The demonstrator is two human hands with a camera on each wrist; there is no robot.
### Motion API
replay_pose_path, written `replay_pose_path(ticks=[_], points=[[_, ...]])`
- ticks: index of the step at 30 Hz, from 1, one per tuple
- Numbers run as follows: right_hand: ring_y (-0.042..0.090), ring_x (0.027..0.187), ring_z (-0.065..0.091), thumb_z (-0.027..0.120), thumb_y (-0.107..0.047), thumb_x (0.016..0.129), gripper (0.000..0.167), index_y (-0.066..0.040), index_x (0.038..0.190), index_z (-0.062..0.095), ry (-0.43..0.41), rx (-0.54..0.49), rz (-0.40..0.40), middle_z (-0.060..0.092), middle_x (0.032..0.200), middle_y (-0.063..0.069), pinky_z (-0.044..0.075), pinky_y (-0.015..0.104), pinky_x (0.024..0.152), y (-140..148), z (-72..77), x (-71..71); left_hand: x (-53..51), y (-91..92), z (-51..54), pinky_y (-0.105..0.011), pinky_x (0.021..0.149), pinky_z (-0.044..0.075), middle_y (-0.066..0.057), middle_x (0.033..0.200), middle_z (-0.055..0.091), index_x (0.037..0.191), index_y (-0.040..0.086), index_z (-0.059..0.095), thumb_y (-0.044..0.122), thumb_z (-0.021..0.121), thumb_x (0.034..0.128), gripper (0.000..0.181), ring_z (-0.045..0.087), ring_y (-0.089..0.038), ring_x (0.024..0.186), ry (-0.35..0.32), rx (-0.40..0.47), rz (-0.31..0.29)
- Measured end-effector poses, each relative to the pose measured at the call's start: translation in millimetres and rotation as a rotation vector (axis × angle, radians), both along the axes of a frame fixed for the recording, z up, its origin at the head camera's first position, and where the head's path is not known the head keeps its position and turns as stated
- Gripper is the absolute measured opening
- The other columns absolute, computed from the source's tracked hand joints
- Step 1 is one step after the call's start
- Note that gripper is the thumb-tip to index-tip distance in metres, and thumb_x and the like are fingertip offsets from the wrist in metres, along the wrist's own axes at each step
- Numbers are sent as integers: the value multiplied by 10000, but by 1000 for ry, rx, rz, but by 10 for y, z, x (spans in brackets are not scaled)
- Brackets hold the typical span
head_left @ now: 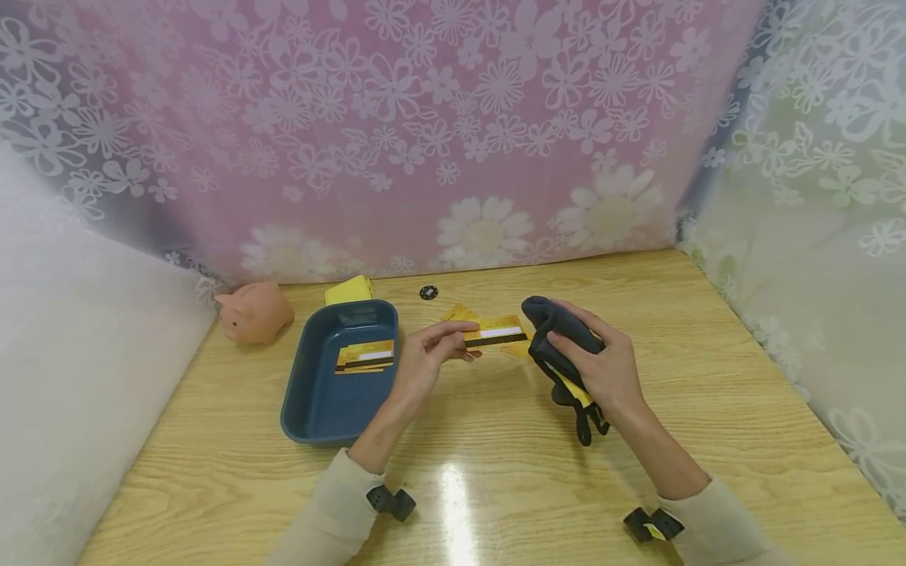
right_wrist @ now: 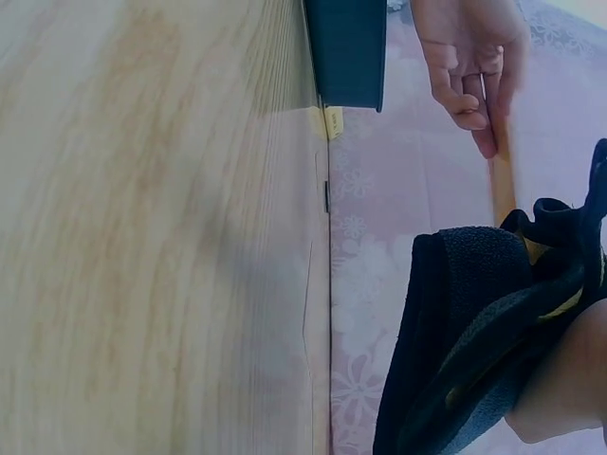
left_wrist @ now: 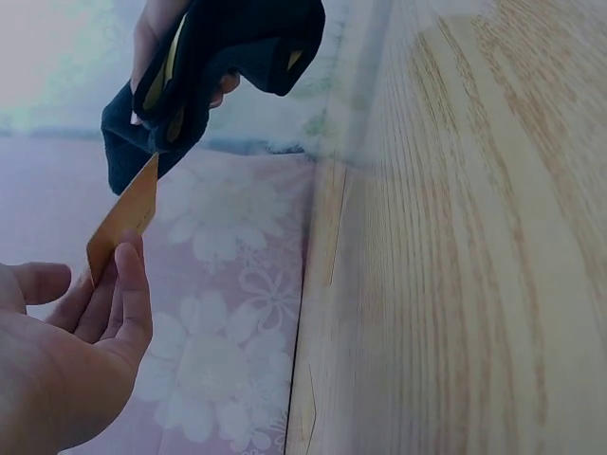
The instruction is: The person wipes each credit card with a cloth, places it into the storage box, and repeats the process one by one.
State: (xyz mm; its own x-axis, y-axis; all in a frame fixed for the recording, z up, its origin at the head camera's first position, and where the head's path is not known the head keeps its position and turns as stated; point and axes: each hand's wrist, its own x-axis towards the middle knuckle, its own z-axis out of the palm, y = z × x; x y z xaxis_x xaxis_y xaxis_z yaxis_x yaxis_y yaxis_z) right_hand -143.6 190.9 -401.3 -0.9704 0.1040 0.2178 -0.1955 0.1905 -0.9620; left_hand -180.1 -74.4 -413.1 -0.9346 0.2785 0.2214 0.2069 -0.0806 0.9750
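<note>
Nearest, find two pale sleeves (head_left: pixel 329 503), with a black device (head_left: pixel 381 498) on each. Just past them, see the left hand (head_left: pixel 423 362) pinching one end of a yellow card (head_left: pixel 497 333) between thumb and fingers, above the wood-grain surface (head_left: pixel 212 472). At the card's other end, note the right hand (head_left: pixel 609 362), curled firmly round a dark cloth pouch (head_left: pixel 568 324) with loops dangling underneath and something yellow showing in the folds. Appears to be a moment of moving the card out of or into the pouch; cannot tell which way.

To do this well, spread the cloth opening with the right thumb rather than squeezing tightly. Line the card up with the opening and draw or slide straight along its length, without bending. Pinch close to the edge for a clean grip, and tilt the pouch mouth slightly upward to avoid spilling anything inside.

To the left, beside the left hand, see a blue tray (head_left: pixel 340 405) with overlapping cards (head_left: pixel 364 358) lying on its floor. Beyond the held card, make out loose cards (head_left: pixel 460 313), partly hidden. Farther back, find a pink pig figure (head_left: pixel 256 313), a yellow item (head_left: pixel 350 291) behind the tray, a black chip (head_left: pixel 429 292), and finally a flowered curtain (head_left: pixel 453 118).
</note>
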Motion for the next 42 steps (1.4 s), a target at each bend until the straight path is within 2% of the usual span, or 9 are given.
replay_pose_path(ticks=[4, 8, 12, 16, 23, 28, 34, 38, 42], points=[[50, 1079, 702, 770, -279, 971, 489, -235, 1443, 650, 10, -1, 6, 595, 1483, 86, 629, 257, 810, -14, 6, 2, 3, 0, 4, -441, 942, 602, -114, 1222, 728, 1236, 63, 760, 154, 672, 1032, 240, 730, -244, 956, -15, -49, 39], [64, 1080, 708, 770, -237, 971, 481, -210, 1438, 655, 40, -14, 26, 607, 1463, 96, 632, 266, 810, -48, 6, 4, 7, 8, 7, -426, 888, 624, -124, 1133, 735, 1276, 114, 749, 71, 720, 984, 296, 728, -252, 945, -32, -85, 53], [80, 1076, 714, 773, -216, 969, 480, -206, 1435, 657, 45, -21, 48, 605, 1453, 112, 633, 272, 812, -105, 7, 13, 3, 22, 3, -420, 831, 643, -182, 1070, 746, 1349, 141, 704, 3, 724, 962, 412, 749, -311, 876, -36, -71, 45], [98, 1077, 720, 779, -215, 964, 484, -214, 1434, 659, 42, -36, 71, 597, 1458, 103, 636, 287, 809, -177, 30, 26, 8, 33, 5, -392, 826, 643, -180, 1075, 751, 1366, 147, 690, 7, 730, 958, 433, 750, -261, 885, -40, -89, 53], [199, 1131, 708, 770, -170, 968, 469, -228, 1423, 666, 65, -29, 140, 607, 1454, 56, 637, 300, 826, -335, 36, 42, 25, 36, 6, -389, 887, 627, -149, 1155, 698, 1400, 180, 660, 22, 769, 931, 507, 718, -244, 1007, -68, -108, 28], [275, 1148, 677, 777, -163, 961, 458, -257, 1399, 683, 80, 11, 183, 643, 1374, 43, 634, 306, 838, -462, 15, 62, 32, 36, 19, -340, 939, 597, -134, 1231, 656, 1447, 198, 619, -4, 804, 893, 618, 672, -219, 1077, -48, -162, 13], [281, 1102, 659, 790, -153, 948, 451, -259, 1377, 701, 112, 74, 194, 659, 1267, 58, 628, 298, 834, -545, 11, 80, 34, 51, 23, -319, 882, 608, -125, 1171, 703, 1480, 155, 585, -57, 771, 901, 643, 691, -208, 990, 0, -147, -36], [267, 1082, 662, 797, -154, 941, 457, -265, 1375, 706, 150, 137, 176, 680, 1252, 48, 617, 293, 835, -543, -4, 77, 45, 55, 27, -300, 864, 608, -104, 1138, 724, 1455, 182, 610, -53, 779, 896, 630, 697, -192, 958, 22, -149, -26], [257, 1084, 671, 807, -152, 932, 461, -275, 1367, 713, 175, 194, 124, 699, 1252, 29, 612, 301, 838, -507, -28, 71, 49, 58, 22, -315, 899, 595, -110, 1167, 717, 1450, 172, 617, -49, 779, 897, 617, 686, -221, 997, 41, -163, -5]])
